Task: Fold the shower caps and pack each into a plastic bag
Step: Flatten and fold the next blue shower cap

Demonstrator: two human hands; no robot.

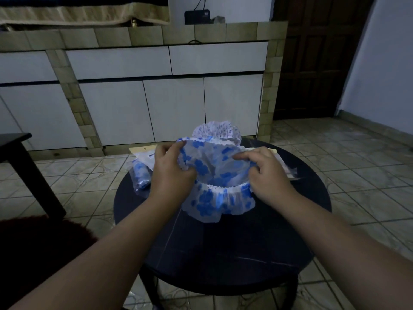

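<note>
A white shower cap with blue blotches point(218, 175) is held open above the round dark table point(223, 242). My left hand point(171, 173) grips its left rim with curled fingers. My right hand point(266, 173) pinches the right rim, thumb and fingers inside the opening. The cap's elastic frill hangs toward me. A second, finely patterned cap point(218, 129) lies behind it. A packed cap in a clear plastic bag point(140, 173) lies at the table's left edge, with flat bags point(143, 154) beside it.
More flat plastic packaging point(283, 162) lies at the table's right back. A dark stool or side table point(20, 157) stands at the left, white cabinets point(174, 108) behind, tiled floor all around. A dark red cushion point(33, 247) sits near my left arm.
</note>
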